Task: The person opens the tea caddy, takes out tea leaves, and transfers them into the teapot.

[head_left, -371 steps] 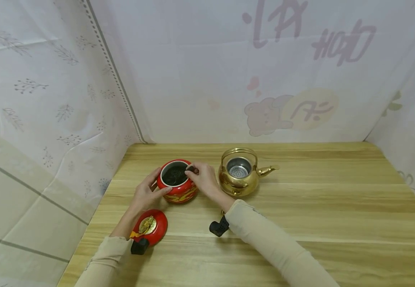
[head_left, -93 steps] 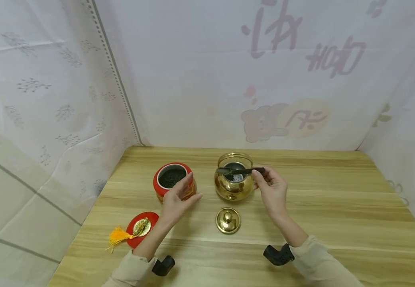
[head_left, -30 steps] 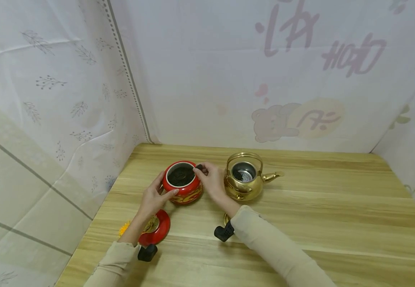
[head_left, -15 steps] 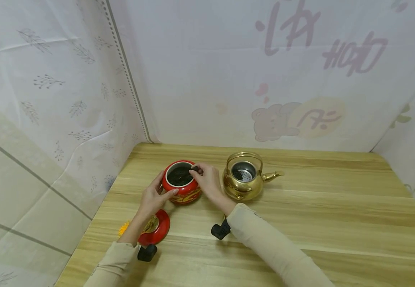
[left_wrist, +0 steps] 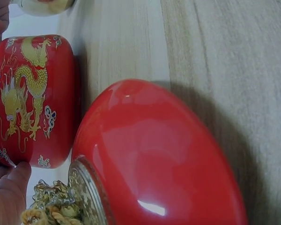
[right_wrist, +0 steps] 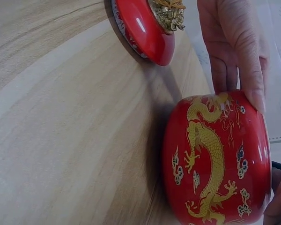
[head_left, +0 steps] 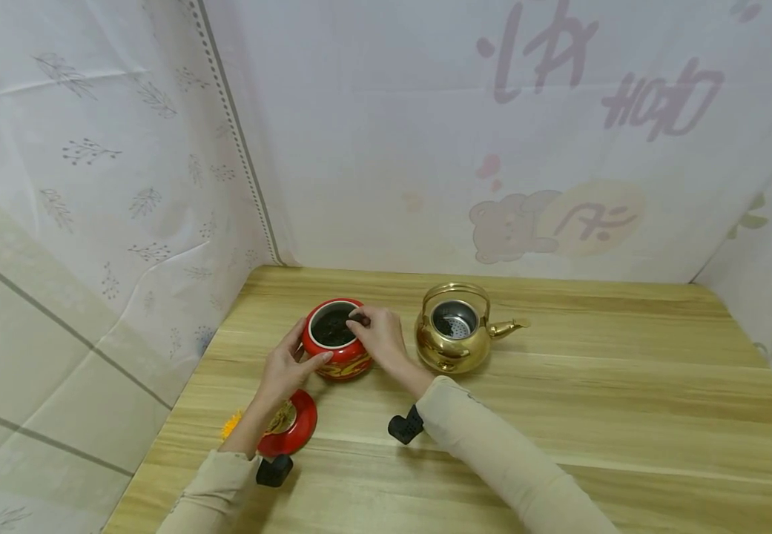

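Note:
A red jar (head_left: 339,365) with a gold dragon stands at the table's left, full of dark tea leaves (head_left: 328,326). My left hand (head_left: 285,371) grips its left side, thumb at the front rim, also plain in the right wrist view. At the right rim my right hand (head_left: 383,337) pinches the dark handle of a tea scoop (head_left: 359,319); the scoop's other end is down in the jar, hard to tell from the leaves. To the right stands a gold teapot (head_left: 452,354), uncovered, some dark leaves (head_left: 444,325) lying in its metal strainer (head_left: 462,323).
The jar's red lid (head_left: 302,424), with a gold knob and orange tassel (head_left: 231,424), lies in front of the jar, partly under my left forearm. My right forearm hides the teapot's gold lid. The teapot's spout (head_left: 509,328) points right. Patterned cloth (head_left: 372,148) hangs behind the table.
Leaves lie in the strainer, bare 12.4 s ago. About 3 s ago the scoop was over the teapot; my right hand since came back to the jar, lately shifting slightly left. My left hand regripped the jar.

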The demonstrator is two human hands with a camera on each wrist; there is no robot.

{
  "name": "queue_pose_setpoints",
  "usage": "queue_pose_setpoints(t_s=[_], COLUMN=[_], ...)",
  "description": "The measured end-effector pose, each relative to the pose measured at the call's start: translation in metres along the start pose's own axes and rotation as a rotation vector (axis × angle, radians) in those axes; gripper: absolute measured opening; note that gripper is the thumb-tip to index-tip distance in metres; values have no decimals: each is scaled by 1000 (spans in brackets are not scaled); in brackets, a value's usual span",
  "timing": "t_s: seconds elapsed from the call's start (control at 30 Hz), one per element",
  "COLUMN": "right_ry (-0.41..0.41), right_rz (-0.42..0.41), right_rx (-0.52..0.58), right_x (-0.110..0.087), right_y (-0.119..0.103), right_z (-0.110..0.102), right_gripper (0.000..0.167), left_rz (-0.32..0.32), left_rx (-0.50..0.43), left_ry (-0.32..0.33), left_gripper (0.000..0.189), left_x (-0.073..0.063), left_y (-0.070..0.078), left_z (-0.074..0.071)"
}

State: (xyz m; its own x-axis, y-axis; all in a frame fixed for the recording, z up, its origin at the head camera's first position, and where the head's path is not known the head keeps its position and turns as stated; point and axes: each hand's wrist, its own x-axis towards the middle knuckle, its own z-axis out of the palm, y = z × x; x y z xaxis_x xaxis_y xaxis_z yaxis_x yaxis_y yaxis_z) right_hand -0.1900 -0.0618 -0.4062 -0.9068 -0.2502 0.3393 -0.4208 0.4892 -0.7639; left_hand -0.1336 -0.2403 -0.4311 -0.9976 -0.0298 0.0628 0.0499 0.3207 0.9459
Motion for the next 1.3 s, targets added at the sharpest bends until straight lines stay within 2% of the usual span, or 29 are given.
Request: queue_pose_setpoints(t_s=[0.23,0.6,1.03,1.3], right_ry=[-28,1,5,47], right_rz=[-6,32,226,271], right_rx=[-15,31,268,403], right_x=[2,-2,-9,-15], right_y=[-2,0,4,9], right_z=[1,2,-4,-9], right_gripper=[9,11,18,16], left_rz=[-17,-8,-20,-15], left_rx=[24,-13,-41,-32], left_ry=[-1,2,-4,0], left_gripper=[82,82,83,83], left_x=[0,0,0,-1], left_y=[1,-3,-3,-3], left_z=[0,1,0,0])
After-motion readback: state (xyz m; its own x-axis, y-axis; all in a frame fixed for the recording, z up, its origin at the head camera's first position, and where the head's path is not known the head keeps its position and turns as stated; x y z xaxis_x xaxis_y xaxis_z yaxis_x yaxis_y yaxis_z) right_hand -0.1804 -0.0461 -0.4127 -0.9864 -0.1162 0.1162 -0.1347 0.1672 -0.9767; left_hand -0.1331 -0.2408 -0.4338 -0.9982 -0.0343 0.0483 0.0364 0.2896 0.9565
